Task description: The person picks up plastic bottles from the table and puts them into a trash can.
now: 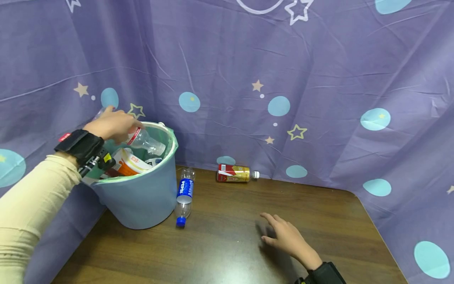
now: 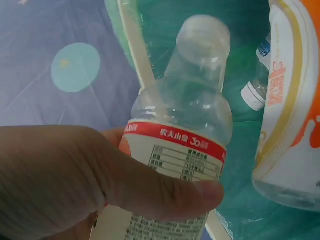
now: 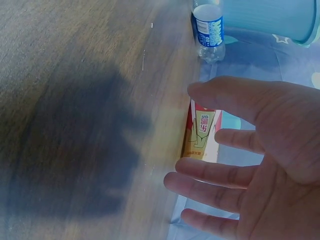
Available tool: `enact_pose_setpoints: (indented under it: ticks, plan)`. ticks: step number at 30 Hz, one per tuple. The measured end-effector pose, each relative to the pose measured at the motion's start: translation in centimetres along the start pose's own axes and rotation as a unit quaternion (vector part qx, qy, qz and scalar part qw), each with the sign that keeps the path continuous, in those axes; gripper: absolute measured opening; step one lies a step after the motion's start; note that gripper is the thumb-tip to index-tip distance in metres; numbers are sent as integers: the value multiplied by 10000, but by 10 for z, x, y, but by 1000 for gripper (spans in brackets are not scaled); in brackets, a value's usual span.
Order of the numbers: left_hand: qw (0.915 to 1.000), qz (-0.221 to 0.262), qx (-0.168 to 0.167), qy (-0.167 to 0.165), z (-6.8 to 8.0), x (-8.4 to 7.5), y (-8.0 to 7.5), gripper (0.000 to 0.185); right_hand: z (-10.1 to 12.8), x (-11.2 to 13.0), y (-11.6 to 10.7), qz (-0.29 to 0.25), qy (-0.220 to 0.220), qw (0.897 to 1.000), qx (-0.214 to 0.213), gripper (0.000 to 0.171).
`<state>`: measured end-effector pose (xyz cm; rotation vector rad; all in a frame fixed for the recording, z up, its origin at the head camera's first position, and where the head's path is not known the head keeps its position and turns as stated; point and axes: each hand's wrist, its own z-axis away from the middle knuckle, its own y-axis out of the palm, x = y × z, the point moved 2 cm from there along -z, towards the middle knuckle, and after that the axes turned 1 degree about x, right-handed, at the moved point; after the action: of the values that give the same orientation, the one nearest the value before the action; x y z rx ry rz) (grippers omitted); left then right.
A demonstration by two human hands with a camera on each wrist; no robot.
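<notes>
My left hand [image 1: 115, 124] grips a clear plastic bottle [image 2: 180, 105] round its red-and-white label, above the mouth of a blue bucket [image 1: 142, 205]. The bottle's neck [image 1: 156, 148] points right and down over the bucket's inside. Under it in the bucket lie an orange-and-white bottle [image 1: 129, 163] and other bottles, partly hidden. Over the table hovers my right hand [image 1: 289, 238], fingers spread and holding nothing. A Pepsi bottle [image 1: 185, 191] with a blue cap lies against the bucket's right side. By the curtain a red-and-yellow bottle [image 1: 234, 173] with a white cap lies on its side.
A green liner [image 1: 172, 142] covers the bucket's rim. The bucket stands at the left of a brown wooden table [image 1: 227, 244]. Behind and beside the table hangs a purple curtain [image 1: 227, 71] with stars and blue spots.
</notes>
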<state>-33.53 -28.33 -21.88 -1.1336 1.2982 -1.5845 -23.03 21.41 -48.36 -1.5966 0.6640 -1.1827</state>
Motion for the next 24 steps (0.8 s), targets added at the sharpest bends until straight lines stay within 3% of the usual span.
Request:
enact_pose_setpoints:
  ticks: [7, 14, 21, 24]
  plan:
    - [9985, -13, 351, 415, -13, -5, 6, 78, 0, -2, 2, -28, -29, 9999, 103, 71]
    - [9967, -50, 641, 503, -16, -8, 14, 82, 2, -2, 2, 40, -77, 9999, 65, 71]
    - [9958, 418, 583, 574, -15, -8, 19, 41, 4, 0, 4, 7, -19, 10000, 93, 71]
    - [9960, 449, 525, 560, -13, -7, 19, 41, 3, 0, 4, 34, -42, 9999, 101, 71]
